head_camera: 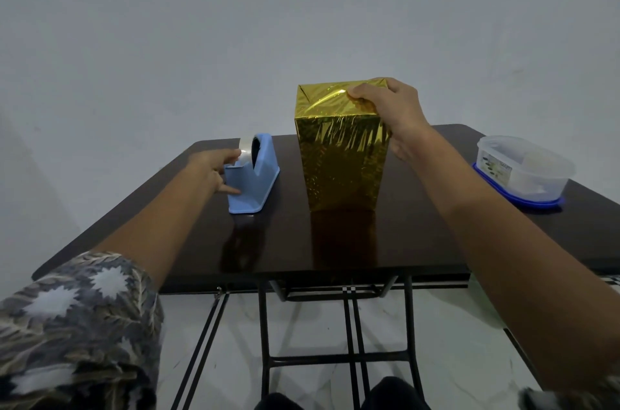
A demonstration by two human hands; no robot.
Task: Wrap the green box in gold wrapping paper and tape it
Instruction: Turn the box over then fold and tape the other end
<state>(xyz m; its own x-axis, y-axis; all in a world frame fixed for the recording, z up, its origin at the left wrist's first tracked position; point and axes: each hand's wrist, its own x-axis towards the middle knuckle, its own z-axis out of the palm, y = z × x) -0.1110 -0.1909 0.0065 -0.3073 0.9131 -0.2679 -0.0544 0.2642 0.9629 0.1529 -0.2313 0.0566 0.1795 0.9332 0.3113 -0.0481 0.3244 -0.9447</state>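
A tall box covered in gold wrapping paper (340, 154) stands upright in the middle of the dark table (288, 242); no green shows. My right hand (385, 111) rests on its top right corner, fingers pressing the folded paper flap down. A light blue tape dispenser (253, 180) with a roll of clear tape sits left of the box. My left hand (218, 168) is at the dispenser's left side, thumb and finger pinching the tape end near the roll, another finger against the base.
A clear plastic container (526, 168) on a blue lid sits at the table's right edge. A plain grey wall stands behind. The table's metal legs and a white floor show below the near edge.
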